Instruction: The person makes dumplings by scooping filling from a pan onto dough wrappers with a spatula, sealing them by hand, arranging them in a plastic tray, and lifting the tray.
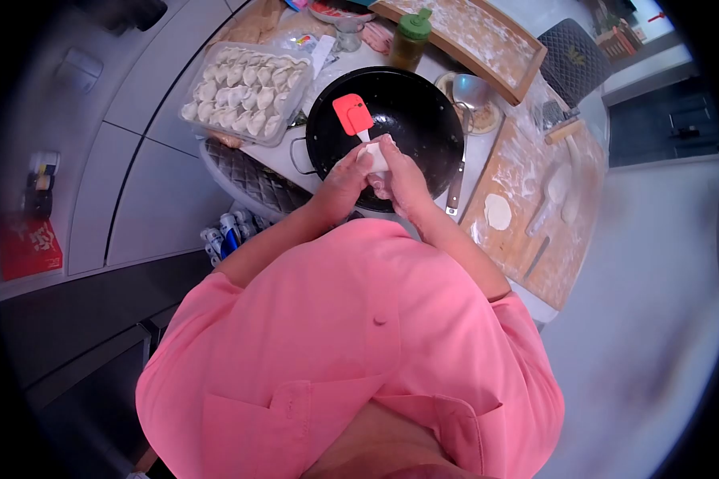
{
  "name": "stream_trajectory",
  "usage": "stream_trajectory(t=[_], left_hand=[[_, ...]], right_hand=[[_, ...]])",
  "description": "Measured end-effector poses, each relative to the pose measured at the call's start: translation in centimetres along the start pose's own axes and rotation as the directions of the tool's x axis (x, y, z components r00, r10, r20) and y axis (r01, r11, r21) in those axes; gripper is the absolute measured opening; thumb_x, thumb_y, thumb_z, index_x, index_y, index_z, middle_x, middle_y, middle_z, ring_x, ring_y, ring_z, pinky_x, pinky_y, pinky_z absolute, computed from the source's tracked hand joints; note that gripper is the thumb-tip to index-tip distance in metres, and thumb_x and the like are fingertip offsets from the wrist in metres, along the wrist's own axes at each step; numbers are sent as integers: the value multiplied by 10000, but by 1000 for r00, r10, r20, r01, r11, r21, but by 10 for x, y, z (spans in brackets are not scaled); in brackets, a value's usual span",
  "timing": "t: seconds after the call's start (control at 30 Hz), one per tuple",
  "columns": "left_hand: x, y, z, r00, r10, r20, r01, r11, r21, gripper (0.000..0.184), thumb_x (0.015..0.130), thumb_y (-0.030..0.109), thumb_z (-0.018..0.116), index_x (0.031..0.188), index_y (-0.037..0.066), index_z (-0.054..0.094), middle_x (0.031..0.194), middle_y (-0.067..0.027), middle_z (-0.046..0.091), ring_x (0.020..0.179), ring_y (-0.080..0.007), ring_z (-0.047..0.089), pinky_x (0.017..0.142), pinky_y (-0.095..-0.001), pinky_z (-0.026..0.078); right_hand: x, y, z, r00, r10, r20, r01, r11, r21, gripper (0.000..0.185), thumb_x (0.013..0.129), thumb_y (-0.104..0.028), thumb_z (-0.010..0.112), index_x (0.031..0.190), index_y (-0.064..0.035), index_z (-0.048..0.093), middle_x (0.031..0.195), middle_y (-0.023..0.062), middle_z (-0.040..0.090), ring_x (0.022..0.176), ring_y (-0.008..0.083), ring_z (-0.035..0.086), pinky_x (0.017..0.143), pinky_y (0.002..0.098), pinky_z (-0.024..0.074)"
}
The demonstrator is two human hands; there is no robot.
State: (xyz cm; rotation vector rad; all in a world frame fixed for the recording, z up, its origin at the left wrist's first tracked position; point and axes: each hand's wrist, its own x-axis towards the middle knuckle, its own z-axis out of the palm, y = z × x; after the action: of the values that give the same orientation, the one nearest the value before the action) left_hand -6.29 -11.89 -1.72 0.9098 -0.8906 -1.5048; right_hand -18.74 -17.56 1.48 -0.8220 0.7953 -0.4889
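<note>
Over the near part of a black wok (407, 104), my left hand (342, 185) and my right hand (407, 182) come together around a white dumpling (375, 157). Fingers of both hands are closed on its dough, and its underside is partly hidden by them. Just beyond the dumpling a red spatula (351, 114) with a white handle lies in the wok; the lower end of its handle is hidden behind my hands. A clear plastic tray (284, 137) to the left holds rows of several folded dumplings (236, 97).
At right, a floured wooden board (487, 247) bears a round dough wrapper (498, 212), a white spoon (558, 182), a rolling pin (571, 172) and a knife (538, 257). A metal ladle (458, 180) lies along the wok's right side. Behind stand a green-capped jar (411, 40) and a floured wooden tray (527, 76).
</note>
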Motion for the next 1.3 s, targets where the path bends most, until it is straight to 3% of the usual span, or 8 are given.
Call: stream_trajectory(t=[0.2,0.27,0.5,0.57,0.9,1.1,1.17,1.3], left_hand=[[-2,19,21,978,-2,-210,6,1000,17,442,983,332,371,1309,36,418,1185,-76,554,965,-109,547,806,-240,447],[-1,16,17,986,50,-156,-46,999,28,447,990,335,333,1310,34,413,1179,-94,559,944,-120,561,776,-243,463],[-1,19,17,992,61,-110,-78,986,-151,425,986,302,324,1295,28,420,1159,-108,562,893,-112,582,684,-208,485],[-2,22,17,991,61,-115,-46,991,125,408,980,287,345,1280,24,433,1130,-105,578,902,-113,583,678,-203,485],[-3,22,18,984,154,-85,-146,986,84,472,966,340,320,1302,23,414,1172,-118,554,1035,-164,551,797,-275,469],[-5,42,21,910,412,50,-404,853,330,480,971,301,247,1286,-23,409,1241,-182,500,1142,-232,494,970,-341,376],[-2,38,18,872,486,57,-469,796,383,460,959,265,253,1220,-40,477,1265,-200,475,1157,-251,479,982,-353,366],[4,35,15,805,592,23,-527,697,486,439,953,254,270,1178,-34,515,1261,-189,475,1125,-238,490,968,-344,375]], right_hand=[[6,12,-2,1000,-16,4,16,1000,21,430,940,-461,404,816,-71,534,582,3,456,467,71,379,417,213,267],[7,12,-9,996,-61,62,78,947,-312,480,940,-510,357,882,-64,524,633,14,471,487,86,390,425,210,285],[-2,5,4,997,12,77,-9,999,-37,464,948,-494,344,875,-71,522,606,16,473,468,96,406,407,214,291],[-6,3,7,998,0,63,-5,996,85,423,958,-441,360,830,-73,524,569,5,451,454,79,391,403,208,270],[-5,0,5,981,-125,145,146,978,-148,372,975,-385,341,925,-63,521,678,4,512,502,65,416,429,201,292],[-7,-16,11,897,-349,270,436,798,-417,422,969,-276,287,787,-1,550,682,68,554,589,146,510,531,293,387],[-5,-20,17,726,-576,376,687,580,-437,384,954,-237,297,811,10,554,705,109,573,649,215,543,598,330,416],[3,-26,19,688,-586,429,719,469,-512,352,942,-209,303,854,17,558,735,148,580,683,264,555,641,342,426]])
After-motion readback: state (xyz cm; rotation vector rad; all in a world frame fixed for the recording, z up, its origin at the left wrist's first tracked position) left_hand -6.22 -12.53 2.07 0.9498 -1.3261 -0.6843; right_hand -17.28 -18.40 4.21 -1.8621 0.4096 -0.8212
